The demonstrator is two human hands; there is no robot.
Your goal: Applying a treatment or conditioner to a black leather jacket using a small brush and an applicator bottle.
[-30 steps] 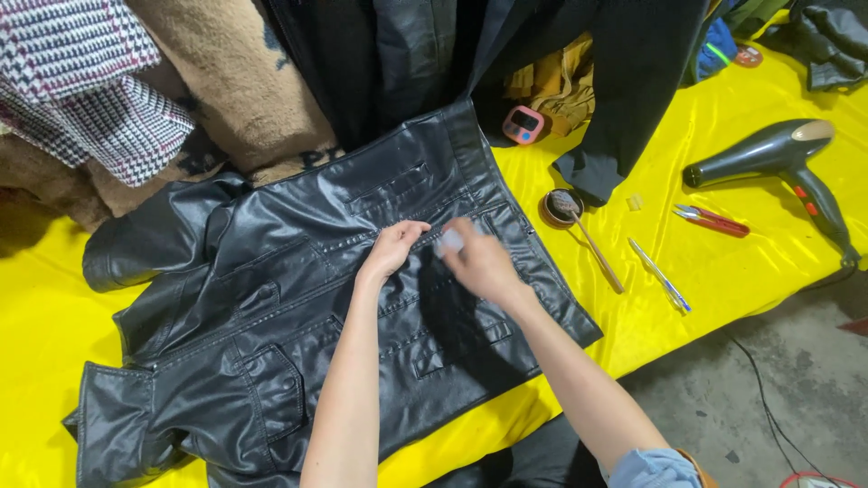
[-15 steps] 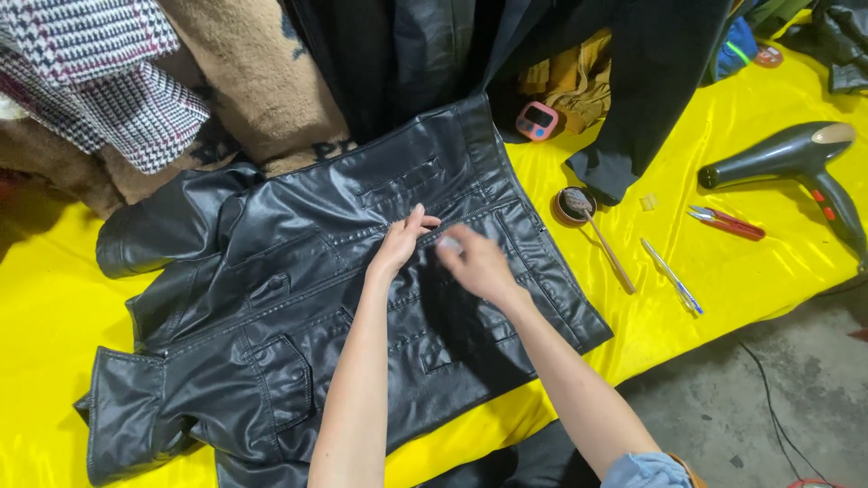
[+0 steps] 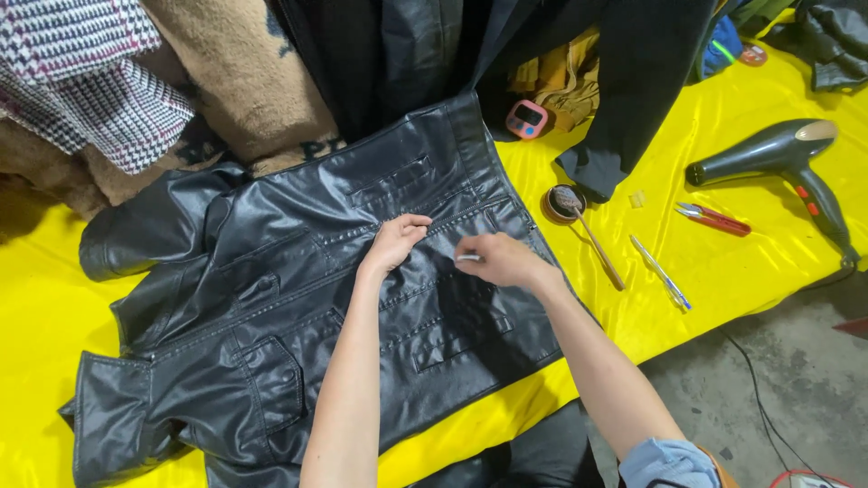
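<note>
Two hands work at the front seam of a black leather jacket [image 3: 298, 307] spread across the frame's centre and lower left on a yellow counter [image 3: 723, 262].

The left hand [image 3: 396, 242] presses curled fingers on the seam; the right hand [image 3: 502, 259] pinches a small pale tool [image 3: 467, 258] just beside it. A hair dryer [image 3: 778, 158] lies upper right, red-handled snips [image 3: 714, 219] below it.

A jacket [image 3: 298, 307] lies on the table [image 3: 36, 361]; right of it sit a tin [image 3: 565, 203], scissors [image 3: 712, 218] and a hairdryer [image 3: 778, 158].
</note>
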